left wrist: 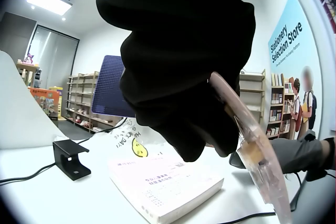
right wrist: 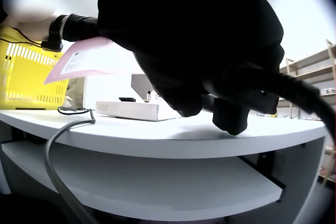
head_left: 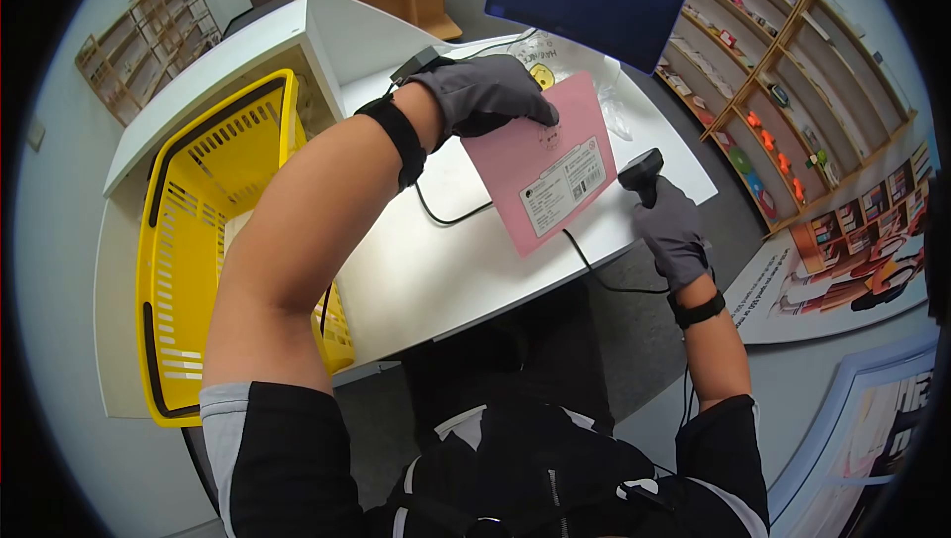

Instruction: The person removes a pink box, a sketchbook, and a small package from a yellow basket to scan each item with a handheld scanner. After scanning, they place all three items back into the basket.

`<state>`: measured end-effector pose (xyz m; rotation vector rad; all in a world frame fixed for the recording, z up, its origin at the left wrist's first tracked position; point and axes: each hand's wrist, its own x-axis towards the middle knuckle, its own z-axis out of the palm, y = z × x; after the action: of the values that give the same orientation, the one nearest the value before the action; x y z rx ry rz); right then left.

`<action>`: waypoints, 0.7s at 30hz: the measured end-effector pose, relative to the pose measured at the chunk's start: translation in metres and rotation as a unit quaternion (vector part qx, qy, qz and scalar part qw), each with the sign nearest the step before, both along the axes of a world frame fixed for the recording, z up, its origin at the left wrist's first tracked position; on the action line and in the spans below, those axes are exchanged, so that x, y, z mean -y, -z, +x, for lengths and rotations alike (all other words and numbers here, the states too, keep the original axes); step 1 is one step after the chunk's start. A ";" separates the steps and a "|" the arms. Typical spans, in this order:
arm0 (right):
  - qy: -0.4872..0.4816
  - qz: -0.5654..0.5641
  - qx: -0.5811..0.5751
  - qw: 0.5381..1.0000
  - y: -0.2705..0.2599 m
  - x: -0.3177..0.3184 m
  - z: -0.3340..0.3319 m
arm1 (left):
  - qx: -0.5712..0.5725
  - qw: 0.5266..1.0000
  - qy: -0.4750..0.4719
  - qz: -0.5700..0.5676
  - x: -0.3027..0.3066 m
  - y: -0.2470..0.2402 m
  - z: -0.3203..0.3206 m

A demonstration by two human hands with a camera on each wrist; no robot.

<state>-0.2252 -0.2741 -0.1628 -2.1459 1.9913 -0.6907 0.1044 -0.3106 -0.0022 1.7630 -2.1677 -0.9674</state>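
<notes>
My gloved left hand (head_left: 495, 94) holds a flat pink package (head_left: 584, 122) by its upper edge, thumb on the near face. That face, tilted up over the white desk (head_left: 396, 280), carries a white label (head_left: 567, 186) with print and a barcode. Seen edge-on in the left wrist view, the pink package (left wrist: 257, 153) hangs beside a thick white book-like block (left wrist: 163, 190) lying on the desk. In my gloved right hand (head_left: 674, 231) is a black handheld barcode scanner (head_left: 642, 171), its head just right of the package. Dark glove fingers hide most of the scanner in the right wrist view.
A yellow slotted basket (head_left: 158, 261) stands at the left. A dark screen (head_left: 584, 3) rises behind the desk, near crumpled clear plastic (head_left: 614, 107). Black cable (head_left: 446, 219) crosses the desktop, and a black bracket (left wrist: 71, 158) stands on it. Shelves (head_left: 792, 82) line the right side.
</notes>
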 end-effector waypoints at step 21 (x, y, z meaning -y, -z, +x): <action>-0.010 -0.077 -0.164 0.983 0.028 0.043 0.010 | -0.032 0.995 -0.084 -0.034 0.016 0.003 0.009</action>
<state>-0.2148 -0.3175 -0.1908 -2.5090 2.1274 -0.5308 0.1129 -0.3270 -0.0056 1.8231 -1.9534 -0.8868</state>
